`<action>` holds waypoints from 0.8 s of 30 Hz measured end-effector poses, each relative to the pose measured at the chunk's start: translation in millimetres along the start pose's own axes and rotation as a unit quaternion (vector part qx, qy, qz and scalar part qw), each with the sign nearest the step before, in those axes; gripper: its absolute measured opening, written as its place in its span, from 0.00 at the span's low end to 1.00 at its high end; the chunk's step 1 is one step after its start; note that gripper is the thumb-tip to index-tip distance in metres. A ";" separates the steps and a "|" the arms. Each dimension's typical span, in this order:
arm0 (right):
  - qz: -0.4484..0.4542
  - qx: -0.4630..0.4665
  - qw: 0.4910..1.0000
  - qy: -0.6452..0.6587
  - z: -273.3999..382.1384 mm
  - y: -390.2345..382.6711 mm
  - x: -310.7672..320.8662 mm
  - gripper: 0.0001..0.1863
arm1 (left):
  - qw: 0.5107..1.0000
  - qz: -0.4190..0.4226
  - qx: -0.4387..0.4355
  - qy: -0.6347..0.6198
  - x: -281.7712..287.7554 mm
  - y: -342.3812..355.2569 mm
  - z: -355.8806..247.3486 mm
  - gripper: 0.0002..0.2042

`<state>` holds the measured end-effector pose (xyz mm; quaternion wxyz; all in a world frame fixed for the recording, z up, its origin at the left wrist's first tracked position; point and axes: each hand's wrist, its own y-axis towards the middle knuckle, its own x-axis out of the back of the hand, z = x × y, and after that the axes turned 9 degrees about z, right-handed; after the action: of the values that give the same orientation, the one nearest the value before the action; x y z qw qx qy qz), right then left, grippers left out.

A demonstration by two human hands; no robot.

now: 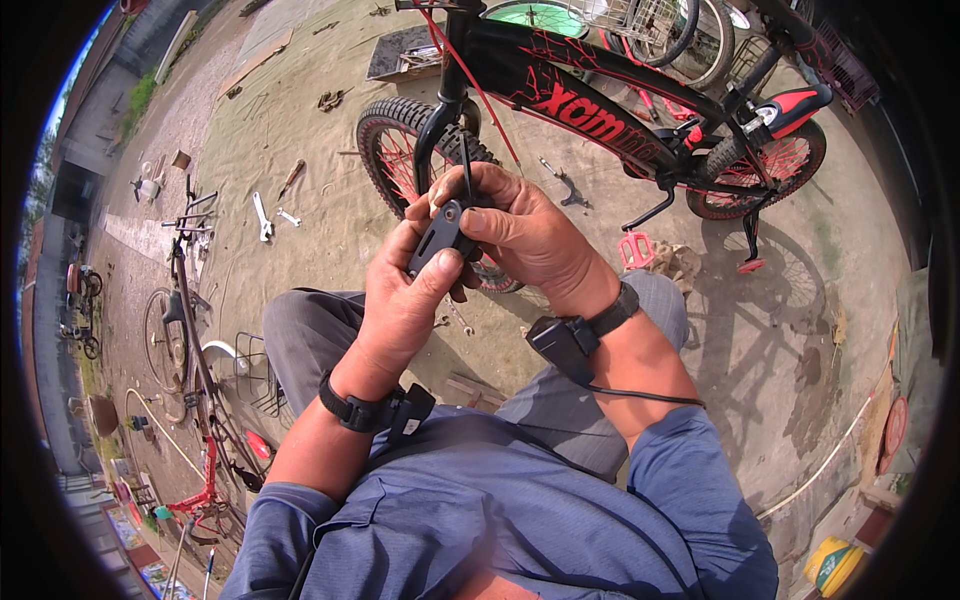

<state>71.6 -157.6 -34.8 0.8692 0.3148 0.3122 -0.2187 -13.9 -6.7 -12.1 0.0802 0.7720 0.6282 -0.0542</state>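
Head view: fingers of 2 bare hands close around a black, elongated, slotted part [437, 238] with a small round metal fitting near its upper end, held above the lap. The left hand [398, 285] pinches its lower half, thumb laid along the near face. The right hand [535, 238] grips the upper end, thumb pressed at its right edge and index finger arched over the top; other fingertips are partly hidden behind. A thin, dark, straight strip [466, 165] rises from between the right fingers.

A black wristband [350, 408] circles the left wrist; on the right forearm, a black rectangular box [563, 343] sits beside a 2nd black band [615, 310]. Below are grey trousers [312, 335] and a blue short-sleeved shirt [510, 500].

Just beyond the hands stands a black-and-red bicycle [600, 100], its knobby black front tyre [375, 150] behind the fingers and a pinkish-red pedal [636, 250] near the right knee. To the left, on a greenish-tan ground sheet [325, 130], lie 2 silver metal wrenches [262, 217] and a slim brown-handled tool [292, 177]. Farther left rests a dark bicycle frame [190, 335].
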 end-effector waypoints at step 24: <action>-0.006 0.003 1.000 -0.026 -1.2 1.3 -1.0 0.17 | 1.000 -0.009 0.004 -0.002 -2.1 -1.2 0.4 0.30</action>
<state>71.2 -155.6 -34.3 0.8748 0.3101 0.2909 -0.2325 -15.5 -8.5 -12.1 0.0779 0.7665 0.6348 -0.0590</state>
